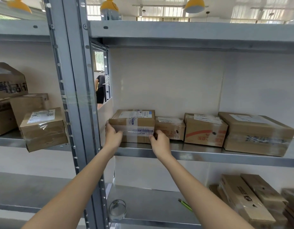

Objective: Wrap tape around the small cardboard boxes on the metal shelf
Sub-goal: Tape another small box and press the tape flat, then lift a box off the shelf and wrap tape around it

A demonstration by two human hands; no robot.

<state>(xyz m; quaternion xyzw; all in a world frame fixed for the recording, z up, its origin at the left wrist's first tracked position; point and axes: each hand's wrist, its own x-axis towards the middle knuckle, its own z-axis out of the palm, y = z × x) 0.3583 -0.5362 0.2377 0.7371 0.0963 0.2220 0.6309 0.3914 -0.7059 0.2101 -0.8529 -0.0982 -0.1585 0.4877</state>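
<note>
Leftmost small cardboard box (pixel 133 125) on the middle metal shelf (pixel 197 153), hard against the left end of the bay; white label on top, clear tape band glinting across the front face. Left hand (pixel 112 135) clamped on the box's left front corner, thumb on the front, fingers curled round the side. Right hand (pixel 160 142) at the box's lower right front corner, fingers bent and pinching at the tape band's end there; cannot tell whether tape or cardboard sits under the fingertips.

Just right of it, touching: lower, smaller box (pixel 169 128) with a white label. Next along: box with red print (pixel 205 130), taped over. Then a larger flat box (pixel 257 133), overhanging the shelf's front edge, tape band across the front.

Lower shelf: roll of clear tape (pixel 117 209) standing near the front left corner; green pen-like tool (pixel 185 204) lying flat, well apart from the roll; stack of long flat cartons (pixel 248 199) to the right.

Neighbouring bay, left of the grey upright (pixel 76 96): stacked brown boxes, the front one (pixel 43 129) wrapped in clear tape and jutting past the shelf edge. Through the gap behind the upright, a person in dark clothes (pixel 100 91), partly hidden. Yellow lamps (pixel 195 4) overhead.
</note>
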